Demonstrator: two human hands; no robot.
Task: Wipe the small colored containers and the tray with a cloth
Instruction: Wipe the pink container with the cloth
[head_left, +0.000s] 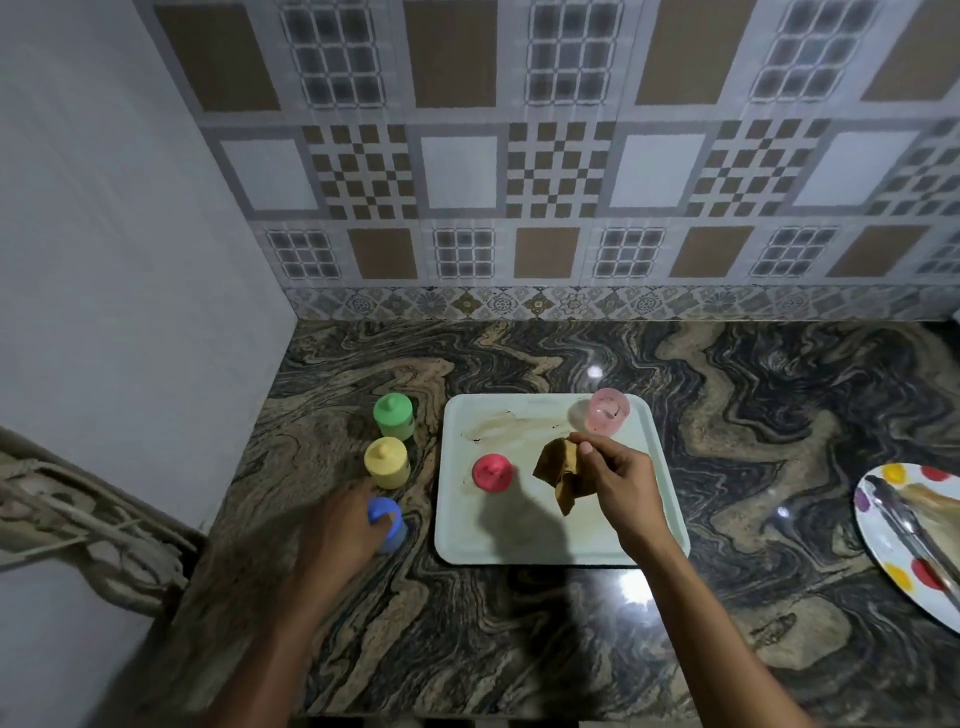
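Observation:
A white tray (660, 478) with brown smears lies on the marble counter. On it stand a red container (491, 472) and a pink container (608, 411) at the far right corner. Left of the tray, in a row on the counter, are a green container (393, 414), a yellow container (386, 461) and a blue container (388, 522). My left hand (345, 525) grips the blue container, partly covering it. My right hand (615, 478) pinches a brown cloth (558, 475) above the tray's middle.
A white plate (878, 540) with colored dots, brown smears and metal tongs (906, 525) lies at the right edge. A tiled wall runs behind the counter and a plain wall closes the left side. A carved wooden object (88, 514) sits lower left.

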